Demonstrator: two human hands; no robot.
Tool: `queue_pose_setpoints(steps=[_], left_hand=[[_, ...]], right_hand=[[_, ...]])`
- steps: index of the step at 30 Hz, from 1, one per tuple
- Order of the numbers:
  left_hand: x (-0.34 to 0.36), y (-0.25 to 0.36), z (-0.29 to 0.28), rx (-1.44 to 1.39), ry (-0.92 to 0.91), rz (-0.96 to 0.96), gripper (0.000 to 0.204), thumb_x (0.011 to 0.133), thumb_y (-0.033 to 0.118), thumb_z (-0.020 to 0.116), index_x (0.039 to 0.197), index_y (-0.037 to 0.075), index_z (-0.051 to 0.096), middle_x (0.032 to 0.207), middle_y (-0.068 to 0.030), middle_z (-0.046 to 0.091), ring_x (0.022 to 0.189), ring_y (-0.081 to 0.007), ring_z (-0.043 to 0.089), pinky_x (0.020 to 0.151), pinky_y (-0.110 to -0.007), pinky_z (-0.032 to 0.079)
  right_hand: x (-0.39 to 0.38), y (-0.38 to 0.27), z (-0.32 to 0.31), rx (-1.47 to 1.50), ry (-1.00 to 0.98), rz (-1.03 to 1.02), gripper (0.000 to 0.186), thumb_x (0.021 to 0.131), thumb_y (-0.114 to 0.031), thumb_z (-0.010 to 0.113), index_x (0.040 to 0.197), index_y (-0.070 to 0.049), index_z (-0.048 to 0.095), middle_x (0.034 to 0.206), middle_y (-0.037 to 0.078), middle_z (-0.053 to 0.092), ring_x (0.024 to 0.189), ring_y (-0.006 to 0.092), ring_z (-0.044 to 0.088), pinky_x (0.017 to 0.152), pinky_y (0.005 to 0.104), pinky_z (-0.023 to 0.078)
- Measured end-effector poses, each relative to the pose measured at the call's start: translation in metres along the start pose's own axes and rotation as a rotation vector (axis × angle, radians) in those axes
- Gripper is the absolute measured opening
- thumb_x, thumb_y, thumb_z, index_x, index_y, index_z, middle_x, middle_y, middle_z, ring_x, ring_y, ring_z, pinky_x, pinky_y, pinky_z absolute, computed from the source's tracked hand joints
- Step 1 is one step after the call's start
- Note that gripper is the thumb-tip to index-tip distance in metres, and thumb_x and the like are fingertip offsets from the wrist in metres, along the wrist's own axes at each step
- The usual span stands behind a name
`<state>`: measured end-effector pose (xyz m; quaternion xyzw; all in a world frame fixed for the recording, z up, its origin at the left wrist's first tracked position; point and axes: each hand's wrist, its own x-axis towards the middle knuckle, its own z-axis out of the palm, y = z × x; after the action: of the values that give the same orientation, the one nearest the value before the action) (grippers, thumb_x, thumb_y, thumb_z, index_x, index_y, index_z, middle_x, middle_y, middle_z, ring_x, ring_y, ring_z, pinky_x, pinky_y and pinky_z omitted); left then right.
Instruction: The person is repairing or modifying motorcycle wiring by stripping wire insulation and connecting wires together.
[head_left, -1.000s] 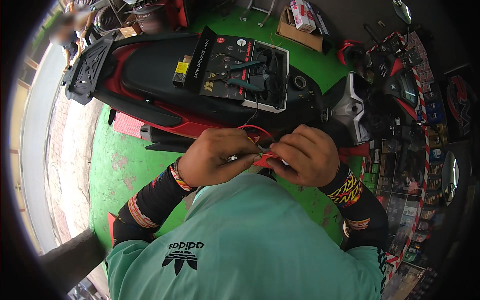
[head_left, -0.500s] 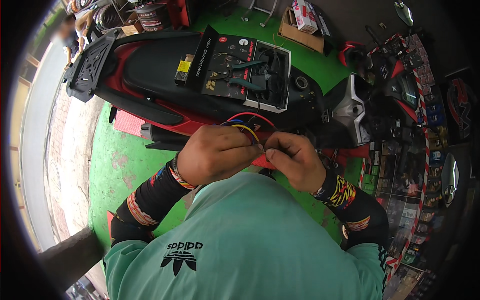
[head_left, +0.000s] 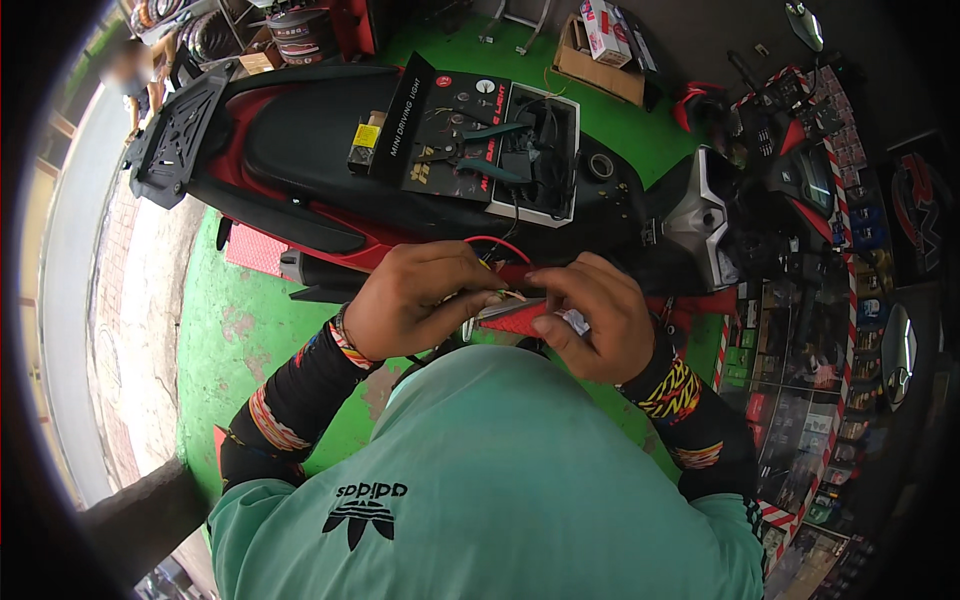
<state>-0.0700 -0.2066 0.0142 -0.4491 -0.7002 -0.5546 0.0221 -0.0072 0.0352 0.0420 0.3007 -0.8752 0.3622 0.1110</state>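
Close in front of my chest, my left hand (head_left: 415,300) pinches thin electrical wires between thumb and fingertips. A red wire (head_left: 505,245) arcs out behind those fingers, and a bit of yellow shows beside it. Just to the right, my right hand (head_left: 600,315) has its thumb and forefinger spread apart, the forefinger near the wire ends. Nothing shows in its grip. Beyond both hands stands a red and black scooter (head_left: 310,140). On its seat lies an open light box (head_left: 545,212), with teal-handled pliers (head_left: 490,131) and a wire stripper (head_left: 437,152) on its flap.
A small black box with a yellow label (head_left: 366,136) sits beside the open box. Shelves of packaged goods (head_left: 800,400) run along the right. A cardboard box (head_left: 600,75) rests on the green floor (head_left: 235,350) behind the scooter. Another person (head_left: 140,85) is at far left.
My right hand has moved slightly right, its thumb and forefinger parting from the wire ends. My left hand keeps its pinch; the blue and yellow wire loops now show less.
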Motion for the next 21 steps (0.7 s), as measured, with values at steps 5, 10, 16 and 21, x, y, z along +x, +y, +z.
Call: queue_pose_setpoints(steps=[5, 10, 16, 21], left_hand=[[0.001, 0.003, 0.002, -0.079, -0.086, -0.026, 0.007, 0.085, -0.002, 0.071, 0.092, -0.001, 0.07, 0.083, -0.0107, 0.068, 0.071, -0.0237, 0.067, 0.061, -0.033, 0.052], [0.005, 0.009, 0.003, -0.086, -0.15, -0.055, 0.007, 0.085, -0.001, 0.072, 0.092, -0.001, 0.069, 0.082, -0.0104, 0.068, 0.069, -0.0239, 0.066, 0.061, -0.033, 0.052], [0.005, 0.01, 0.005, 0.125, -0.023, 0.127, 0.015, 0.078, 0.004, 0.079, 0.091, 0.002, 0.071, 0.078, -0.008, 0.065, 0.066, -0.0236, 0.063, 0.056, -0.035, 0.05], [0.003, 0.004, 0.004, 0.368, 0.022, 0.365, 0.022, 0.072, 0.008, 0.079, 0.092, 0.003, 0.072, 0.08, -0.0042, 0.064, 0.068, -0.0214, 0.065, 0.055, -0.034, 0.053]], right_hand=[[0.008, 0.004, -0.003, -0.338, 0.078, -0.328, 0.032, 0.074, -0.019, 0.081, 0.1, -0.004, 0.069, 0.081, 0.003, 0.06, 0.068, 0.0203, 0.056, 0.057, 0.0315, 0.045], [0.008, 0.008, -0.005, -0.412, 0.019, -0.496, 0.026, 0.073, -0.015, 0.08, 0.095, -0.005, 0.069, 0.08, 0.003, 0.06, 0.072, 0.0193, 0.058, 0.057, 0.0312, 0.045], [0.004, -0.007, 0.009, 0.028, 0.034, -0.112, 0.012, 0.083, -0.009, 0.073, 0.09, -0.002, 0.068, 0.075, 0.005, 0.058, 0.069, 0.019, 0.058, 0.059, 0.0317, 0.046], [-0.002, -0.013, 0.022, 1.229, 0.022, 0.823, 0.013, 0.098, -0.011, 0.058, 0.095, 0.001, 0.065, 0.072, 0.001, 0.057, 0.065, 0.0084, 0.051, 0.06, 0.0284, 0.043]])
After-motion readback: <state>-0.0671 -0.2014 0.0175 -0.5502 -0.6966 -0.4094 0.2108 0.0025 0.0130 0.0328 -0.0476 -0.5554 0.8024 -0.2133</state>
